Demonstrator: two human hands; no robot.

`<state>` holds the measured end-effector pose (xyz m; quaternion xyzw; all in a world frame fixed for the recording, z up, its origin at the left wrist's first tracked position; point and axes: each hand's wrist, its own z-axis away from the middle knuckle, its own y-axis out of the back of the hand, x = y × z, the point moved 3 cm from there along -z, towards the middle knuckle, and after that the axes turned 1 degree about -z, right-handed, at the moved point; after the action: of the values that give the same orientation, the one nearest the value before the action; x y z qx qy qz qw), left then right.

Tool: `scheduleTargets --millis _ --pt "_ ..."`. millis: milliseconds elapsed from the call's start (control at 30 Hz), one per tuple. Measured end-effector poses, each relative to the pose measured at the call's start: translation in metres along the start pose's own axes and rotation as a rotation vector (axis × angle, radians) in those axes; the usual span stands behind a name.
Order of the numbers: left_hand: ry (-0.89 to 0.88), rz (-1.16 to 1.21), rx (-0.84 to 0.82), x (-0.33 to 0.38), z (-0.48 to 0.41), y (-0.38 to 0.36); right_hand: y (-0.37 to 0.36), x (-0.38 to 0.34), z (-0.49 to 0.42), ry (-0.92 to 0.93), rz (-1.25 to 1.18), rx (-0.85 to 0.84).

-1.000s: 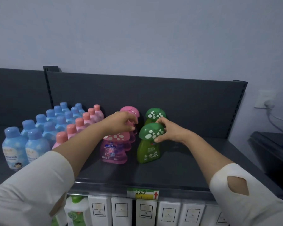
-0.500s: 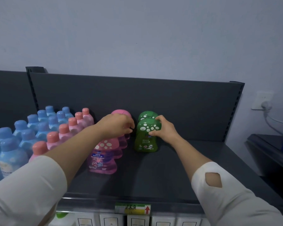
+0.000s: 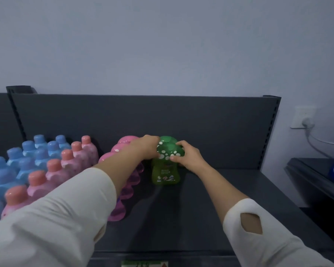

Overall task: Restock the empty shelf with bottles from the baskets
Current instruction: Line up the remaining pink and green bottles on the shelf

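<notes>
- While the shelf [image 3: 201,218] carries stock from its nine o'clock end only as far as the green bottles, I judge the restocking roughly half done.
- Blue bottles [image 3: 27,162] and coral-capped pink bottles [image 3: 52,170] stand in packed rows at nine o'clock of the hands, unmoved over the last second.
- Pink mushroom bottles [image 3: 121,149] run in a file from the back panel toward six o'clock, partly behind the left forearm. No hand rests on their caps any longer.
- The front green bottle [image 3: 165,170] stands upright mid-shelf. A second ago it stood well forward, and now it sits pushed back, its spotted cap touching the rear green bottle [image 3: 169,139] at twelve o'clock. That closes up the green file and leaves room in front for the next bottle.
- The left hand [image 3: 145,147] has crossed over from a pink cap, and its fingers curl over the green cap's nine o'clock edge.
- The right hand [image 3: 189,157] grips the cap's three o'clock side, fingers curled round it, thumb on the front rim.
- The label [image 3: 165,175] on the green body shows pale print and a small cartoon, too blurred to read, so no brand is legible.
- The price strip [image 3: 145,264] at six o'clock on the shelf lip is cut off, and only a red arrow is clear.
</notes>
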<state>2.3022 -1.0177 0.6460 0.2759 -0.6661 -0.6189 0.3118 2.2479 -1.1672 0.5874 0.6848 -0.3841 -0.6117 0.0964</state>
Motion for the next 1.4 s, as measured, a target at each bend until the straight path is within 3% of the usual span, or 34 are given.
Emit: scheduleTargets --millis 467,600,733,833,1033,1400 --pt "0.058 0.080 -0.006 0.004 -0.010 -0.011 -0.007 0.000 0.011 -0.056 -0.123 0.048" --pt "0.043 0.072 0.025 0.007 -0.001 -0.010 -0.004 -0.009 0.019 -0.015 -0.004 0.031" --pt "0.009 0.004 0.091 0.009 0.019 -0.003 0.002 -0.015 0.037 0.017 0.143 0.138" --pt "-0.026 -0.118 0.175 0.009 0.046 0.008 0.006 -0.024 0.056 0.082 0.343 0.204" --pt "-0.052 -0.300 0.329 -0.008 0.122 0.033 -0.005 -0.059 0.104 0.219 0.706 0.178" --pt "0.073 -0.330 0.361 -0.133 0.328 0.026 -0.138 -0.189 0.221 0.456 0.712 0.268"
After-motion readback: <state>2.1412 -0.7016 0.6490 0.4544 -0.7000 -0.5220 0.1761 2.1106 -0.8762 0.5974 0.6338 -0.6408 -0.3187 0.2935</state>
